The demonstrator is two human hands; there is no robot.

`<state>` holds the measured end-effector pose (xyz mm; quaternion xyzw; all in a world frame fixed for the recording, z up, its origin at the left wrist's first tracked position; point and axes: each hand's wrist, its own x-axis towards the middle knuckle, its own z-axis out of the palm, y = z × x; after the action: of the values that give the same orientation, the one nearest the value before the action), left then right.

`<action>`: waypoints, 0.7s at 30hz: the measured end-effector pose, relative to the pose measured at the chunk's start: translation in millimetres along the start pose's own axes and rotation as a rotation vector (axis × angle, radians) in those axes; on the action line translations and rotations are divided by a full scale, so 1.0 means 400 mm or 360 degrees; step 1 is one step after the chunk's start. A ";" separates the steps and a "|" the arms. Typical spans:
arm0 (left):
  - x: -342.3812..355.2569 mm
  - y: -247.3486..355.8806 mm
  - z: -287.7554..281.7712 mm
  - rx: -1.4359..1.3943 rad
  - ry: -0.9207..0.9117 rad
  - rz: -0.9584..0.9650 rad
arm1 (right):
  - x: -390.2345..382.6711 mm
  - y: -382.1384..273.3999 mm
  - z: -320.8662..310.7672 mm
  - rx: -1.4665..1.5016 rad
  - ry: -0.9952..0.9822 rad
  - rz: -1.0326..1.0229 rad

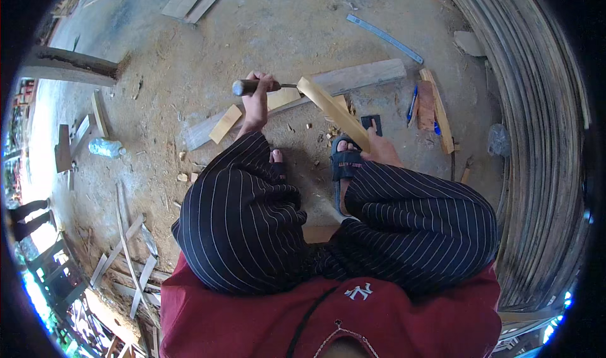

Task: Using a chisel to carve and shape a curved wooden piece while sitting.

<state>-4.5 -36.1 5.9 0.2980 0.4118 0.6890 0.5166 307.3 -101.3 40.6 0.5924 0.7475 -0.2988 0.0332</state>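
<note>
My left hand (pixel 257 99) is closed around the handle of a chisel (pixel 240 88), held level with its narrow metal shank pointing right. The chisel's tip meets or overlaps the upper end of a pale wooden piece (pixel 334 111); whether it cuts into the wood, I cannot tell. My right hand (pixel 382 150) grips the lower end of that piece, which slants up to the left above my sandalled foot. Beneath both hands a long greyish board (pixel 360 75) lies on the ground, with a short pale block (pixel 225 124) resting across it near my left wrist.
A metal ruler (pixel 385 38) lies beyond the board. To the right are a blue pen (pixel 412 104), a reddish block (pixel 426 104) and a tall stack of long strips (pixel 536 124). A plastic bottle (pixel 106 148) and wood scraps (pixel 126 251) lie left. A dark square (pixel 372 124) sits by my right hand.
</note>
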 end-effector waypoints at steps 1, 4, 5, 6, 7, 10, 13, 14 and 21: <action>0.000 0.000 -0.003 -0.0128 0.0003 0.0017 | 0.002 0.004 0.007 -0.0045 -0.0063 0.0017; 0.003 0.000 -0.016 -0.0323 0.0045 -0.0001 | 0.002 0.013 0.021 -0.0080 -0.0124 0.0025; 0.007 0.000 -0.023 -0.0368 0.0062 -0.0045 | 0.002 0.014 0.023 -0.0063 -0.0143 0.0048; 0.011 -0.001 -0.031 -0.0361 0.0055 -0.0053 | 0.001 0.014 0.024 -0.0044 -0.0137 0.0046; 0.019 -0.001 -0.042 -0.0530 0.0193 -0.0098 | 0.000 0.013 0.024 -0.0047 -0.0143 0.0085; 0.055 -0.004 -0.085 -0.0817 0.0378 -0.0142 | -0.002 0.008 0.022 -0.0065 -0.0113 0.0079; 0.085 -0.021 -0.130 -0.1015 0.0603 -0.0207 | -0.001 0.008 0.020 -0.0077 -0.0072 0.0029; 0.089 -0.030 -0.144 -0.1022 0.0562 -0.0204 | 0.000 0.009 0.020 -0.0066 -0.0054 0.0008; 0.000 -0.062 -0.242 -0.1073 0.0992 -0.0302 | 0.005 0.027 0.048 -0.0132 -0.0062 0.0109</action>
<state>-73.9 -57.9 -62.6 -0.1466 0.3259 0.7908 0.4969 310.9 -107.6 19.8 0.6099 0.7377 -0.2775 0.0824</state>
